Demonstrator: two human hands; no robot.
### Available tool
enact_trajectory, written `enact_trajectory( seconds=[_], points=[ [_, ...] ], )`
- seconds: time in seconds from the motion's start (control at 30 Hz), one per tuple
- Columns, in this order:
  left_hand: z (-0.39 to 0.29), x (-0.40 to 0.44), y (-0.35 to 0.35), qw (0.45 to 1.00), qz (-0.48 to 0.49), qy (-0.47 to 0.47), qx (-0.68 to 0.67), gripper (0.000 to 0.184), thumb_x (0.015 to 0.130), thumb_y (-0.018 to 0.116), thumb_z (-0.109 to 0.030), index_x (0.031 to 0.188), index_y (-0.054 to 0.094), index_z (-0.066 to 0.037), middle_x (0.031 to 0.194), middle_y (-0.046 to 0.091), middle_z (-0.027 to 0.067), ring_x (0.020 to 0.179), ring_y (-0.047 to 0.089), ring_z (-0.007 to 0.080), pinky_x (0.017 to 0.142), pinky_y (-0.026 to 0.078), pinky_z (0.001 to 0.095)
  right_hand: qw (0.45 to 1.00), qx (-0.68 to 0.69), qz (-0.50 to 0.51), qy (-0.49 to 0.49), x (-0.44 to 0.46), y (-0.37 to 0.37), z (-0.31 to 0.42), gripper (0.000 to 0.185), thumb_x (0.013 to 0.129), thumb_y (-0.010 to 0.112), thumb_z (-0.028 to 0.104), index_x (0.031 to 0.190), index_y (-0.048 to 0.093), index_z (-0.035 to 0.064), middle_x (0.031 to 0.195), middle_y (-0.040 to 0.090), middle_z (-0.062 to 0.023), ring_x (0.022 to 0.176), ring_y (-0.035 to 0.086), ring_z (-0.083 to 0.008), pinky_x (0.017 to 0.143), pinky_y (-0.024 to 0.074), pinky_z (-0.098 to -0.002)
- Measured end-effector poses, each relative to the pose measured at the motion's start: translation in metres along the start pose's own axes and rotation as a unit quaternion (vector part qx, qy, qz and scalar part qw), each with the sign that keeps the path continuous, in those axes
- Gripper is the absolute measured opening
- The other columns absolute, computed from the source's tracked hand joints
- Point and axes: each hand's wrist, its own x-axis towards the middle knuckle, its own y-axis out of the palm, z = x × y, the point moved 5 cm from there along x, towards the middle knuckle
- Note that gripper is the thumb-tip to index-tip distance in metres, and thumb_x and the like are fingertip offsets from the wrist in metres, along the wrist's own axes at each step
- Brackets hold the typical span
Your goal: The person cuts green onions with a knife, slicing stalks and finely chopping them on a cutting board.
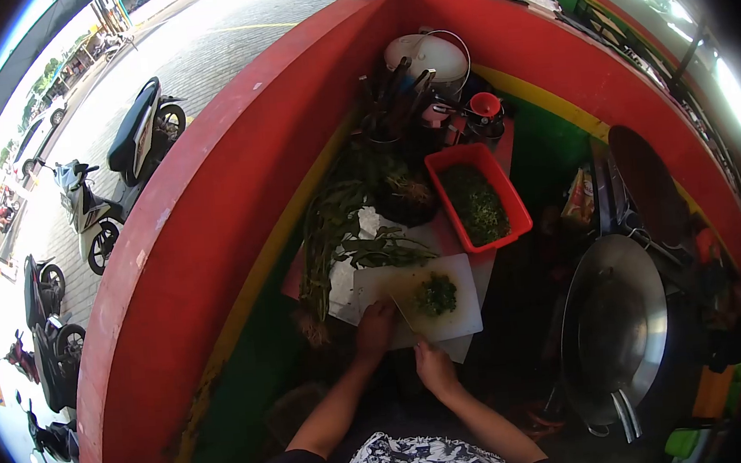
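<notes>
My right hand [435, 366] is closed round the handle of a knife [404, 314], whose blade points away from me over the white cutting board [467, 315]. To the right of the blade lies a small heap of chopped greens [436, 295]. My left hand [376, 325] rests on the board's left part, close to the blade, with its fingers drawn together. What is under those fingers is too dark to make out. Long leafy green stalks [328, 243] lie just beyond and left of the board.
A red plastic tub [519, 222] with chopped greens stands behind the board. Beyond it are a red-topped container [486, 105] and a white lidded pot [426, 57]. A large metal wok [613, 325] sits at right. A red low wall [209, 166] curves along the left; motorbikes [136, 132] stand outside.
</notes>
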Motion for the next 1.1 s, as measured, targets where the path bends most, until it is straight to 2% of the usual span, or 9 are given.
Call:
enact_trajectory(
  seconds=[0.1, 0.27, 0.43, 0.57, 0.67, 0.77, 0.83, 1.0, 1.1],
  points=[
    [0.000, 0.003, 0.002, 1.000, 0.007, 0.002, 0.002, 0.026, 0.093, 0.062, -0.012, 0.116, 0.074, -0.006, 0.113, 0.067, 0.0160, 0.109, 0.067, 0.0383, 0.091, 0.058, 0.0483, 1.000, 0.004, -0.015, -0.013, 0.020, 0.006, -0.002, 0.033, 0.108, 0.056, 0.018, 0.136, 0.060, 0.0009, 0.082, 0.072, -0.0308, 0.078, 0.072, -0.0519, 0.069, 0.0570, -0.0620],
    [0.002, 0.002, -0.001, 0.996, 0.071, -0.044, 0.023, 0.026, 0.091, 0.060, -0.010, 0.111, 0.075, -0.004, 0.115, 0.068, 0.0202, 0.110, 0.068, 0.0399, 0.092, 0.058, 0.0485, 0.999, 0.046, -0.026, -0.012, 0.019, -0.003, 0.012, 0.032, 0.107, 0.057, 0.017, 0.136, 0.061, 0.0019, 0.083, 0.072, -0.0308, 0.080, 0.072, -0.0516, 0.071, 0.0572, -0.0616],
    [0.003, 0.003, 0.003, 0.999, 0.036, -0.028, -0.006, 0.027, 0.090, 0.059, -0.009, 0.111, 0.076, -0.004, 0.111, 0.068, 0.0210, 0.105, 0.069, 0.0411, 0.091, 0.058, 0.0493, 1.000, -0.011, 0.000, 0.010, 0.010, 0.005, 0.003, 0.032, 0.107, 0.057, 0.018, 0.133, 0.062, 0.0001, 0.086, 0.071, -0.0322, 0.083, 0.072, -0.0516, 0.070, 0.0576, -0.0606],
    [0.001, 0.005, -0.003, 0.998, 0.026, -0.042, -0.025, 0.027, 0.089, 0.061, -0.007, 0.110, 0.077, -0.003, 0.106, 0.069, 0.0203, 0.100, 0.070, 0.0417, 0.088, 0.059, 0.0499, 0.999, 0.026, -0.044, -0.012, 0.030, 0.009, 0.004, 0.030, 0.105, 0.060, 0.015, 0.131, 0.064, 0.0012, 0.085, 0.072, -0.0304, 0.083, 0.071, -0.0522, 0.072, 0.0562, -0.0608],
    [0.012, 0.004, 0.006, 0.999, 0.016, -0.041, -0.015, 0.027, 0.088, 0.062, -0.006, 0.110, 0.077, -0.003, 0.102, 0.068, 0.0199, 0.096, 0.070, 0.0424, 0.086, 0.059, 0.0504, 1.000, 0.016, -0.011, -0.004, 0.037, 0.009, 0.009, 0.032, 0.106, 0.060, 0.016, 0.134, 0.063, 0.0026, 0.087, 0.073, -0.0299, 0.083, 0.071, -0.0522, 0.073, 0.0565, -0.0611],
    [0.005, 0.005, -0.005, 0.998, 0.027, -0.055, -0.026, 0.026, 0.089, 0.066, -0.007, 0.113, 0.078, -0.007, 0.102, 0.070, 0.0188, 0.096, 0.070, 0.0416, 0.087, 0.058, 0.0508, 0.999, 0.040, -0.007, 0.007, 0.023, 0.001, 0.015, 0.031, 0.106, 0.059, 0.017, 0.133, 0.064, 0.0029, 0.089, 0.073, -0.0302, 0.084, 0.071, -0.0521, 0.073, 0.0565, -0.0612],
    [0.008, 0.004, -0.003, 0.998, 0.019, -0.048, -0.034, 0.026, 0.090, 0.066, -0.007, 0.113, 0.078, -0.007, 0.102, 0.070, 0.0189, 0.096, 0.070, 0.0419, 0.087, 0.058, 0.0512, 1.000, -0.006, -0.011, 0.009, 0.015, 0.005, 0.012, 0.029, 0.106, 0.059, 0.017, 0.131, 0.065, 0.0025, 0.087, 0.072, -0.0308, 0.083, 0.072, -0.0514, 0.071, 0.0564, -0.0608],
    [0.003, 0.005, -0.007, 0.999, 0.005, -0.037, -0.038, 0.022, 0.092, 0.067, -0.008, 0.111, 0.078, -0.006, 0.102, 0.070, 0.0196, 0.095, 0.070, 0.0432, 0.087, 0.058, 0.0520, 1.000, 0.001, -0.021, -0.009, 0.038, 0.013, 0.010, 0.029, 0.106, 0.059, 0.016, 0.130, 0.066, 0.0020, 0.084, 0.072, -0.0304, 0.081, 0.072, -0.0507, 0.071, 0.0563, -0.0607],
    [0.009, 0.006, -0.003, 0.997, 0.011, -0.079, -0.023, 0.028, 0.089, 0.064, -0.007, 0.113, 0.079, -0.008, 0.101, 0.069, 0.0184, 0.095, 0.070, 0.0413, 0.085, 0.058, 0.0513, 1.000, 0.023, -0.018, -0.012, 0.036, 0.005, 0.014, 0.028, 0.106, 0.059, 0.015, 0.130, 0.065, 0.0017, 0.084, 0.072, -0.0301, 0.081, 0.072, -0.0505, 0.070, 0.0562, -0.0609]
  ],
)
